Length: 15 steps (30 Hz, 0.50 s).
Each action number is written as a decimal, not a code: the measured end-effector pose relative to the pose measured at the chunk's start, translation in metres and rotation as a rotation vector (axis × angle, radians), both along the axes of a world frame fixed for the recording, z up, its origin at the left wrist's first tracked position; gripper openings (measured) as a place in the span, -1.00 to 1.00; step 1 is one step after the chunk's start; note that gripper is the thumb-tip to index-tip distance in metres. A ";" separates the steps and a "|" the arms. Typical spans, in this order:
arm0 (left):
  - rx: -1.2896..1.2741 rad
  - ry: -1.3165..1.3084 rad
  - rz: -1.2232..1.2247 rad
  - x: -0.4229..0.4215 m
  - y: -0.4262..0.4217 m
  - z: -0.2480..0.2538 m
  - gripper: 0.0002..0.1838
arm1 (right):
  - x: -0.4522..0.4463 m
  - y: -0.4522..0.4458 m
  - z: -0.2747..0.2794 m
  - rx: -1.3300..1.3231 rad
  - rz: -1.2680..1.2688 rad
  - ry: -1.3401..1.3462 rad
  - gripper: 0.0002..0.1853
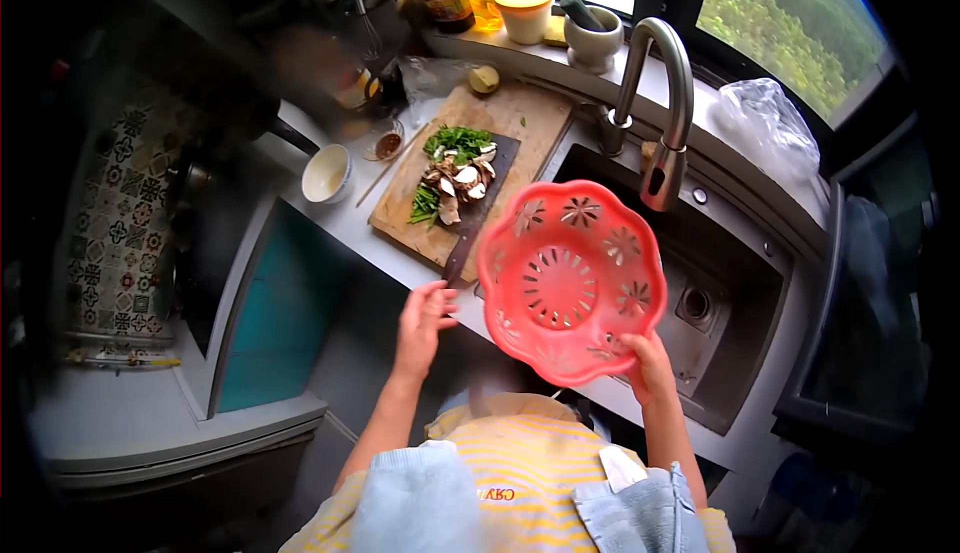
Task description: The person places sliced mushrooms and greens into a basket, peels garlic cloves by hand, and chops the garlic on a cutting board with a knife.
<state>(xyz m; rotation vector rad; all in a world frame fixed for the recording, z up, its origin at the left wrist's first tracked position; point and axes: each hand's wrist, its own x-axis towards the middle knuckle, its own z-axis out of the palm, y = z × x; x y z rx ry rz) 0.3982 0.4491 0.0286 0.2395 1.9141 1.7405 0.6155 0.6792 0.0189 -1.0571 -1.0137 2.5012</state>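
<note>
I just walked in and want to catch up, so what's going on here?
A person's right hand holds a red colander by the rim, partly over the sink. The left hand is open near the handle of a cleaver. Chopped greens and what may be mushroom pieces sit on its blade, on the cutting board.

One head-worn view looks forward and steeply down from close above, its edges perhaps distorted.

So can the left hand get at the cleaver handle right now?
Probably yes: left hand looks empty, just short of the cleaver handle, which points its way over the board's near edge. Colander is off to the right.
</note>
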 end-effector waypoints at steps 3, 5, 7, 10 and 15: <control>-0.095 0.298 0.114 -0.034 -0.016 -0.004 -0.72 | -0.052 0.007 -0.003 -0.048 0.026 0.143 -0.40; -0.195 0.470 0.107 -0.056 -0.011 -0.001 -0.76 | -0.080 0.012 0.010 -0.105 -0.018 0.124 -0.48; -0.349 0.667 0.042 -0.076 0.005 0.014 -0.76 | -0.101 0.024 0.014 -0.116 -0.037 0.105 -0.50; -0.332 0.955 -0.108 -0.119 0.033 0.012 -0.75 | -0.123 0.039 0.024 -0.072 -0.117 0.108 -0.58; -0.239 1.046 -0.287 -0.217 0.082 -0.008 -0.83 | -0.147 0.034 0.016 -0.145 -0.299 0.057 -0.62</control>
